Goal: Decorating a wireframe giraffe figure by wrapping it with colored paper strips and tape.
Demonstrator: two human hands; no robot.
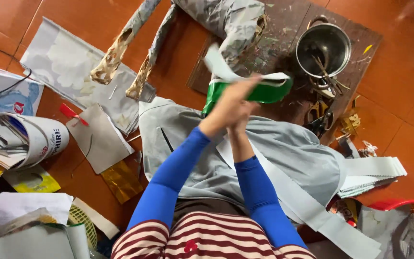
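Far left: a roll of printed paper (22, 139) lies on its side on the orange tiled floor (398, 86), with loose sheets and a yellow packet just beside it.
Upper left: a pale flowered sheet (65, 62) lies flat, and two woven straps (116, 52) wrapped in paper rest across its edge.
Centre floor: a big grey sheet (288, 153) is spread under the arms.
Left hand (226, 108): raised in front of the person and closed around one end of the green strip (257, 91); blue sleeve down to the wrist.
Right hand (243, 115): pressed against the left and mostly hidden behind it. It seems to pinch the same strip, but how wide the fingers stand I cannot tell.
Green strip: held in the air between the hands and the board, curved, shiny green on the outside with a white paper band (226, 69) curling off its top edge.
Doing it well, as I judge: keep both hands close together on the strip so that the curve stays even, and keep the white band lined up with the green edge.
Upper right: a steel pot (323, 48) with sticks in it stands on a stained wooden board (283, 29).
Right: scissors (318, 117) lie by the board; a stack of white strips (372, 172) rests further right, near a red basket (408, 206).
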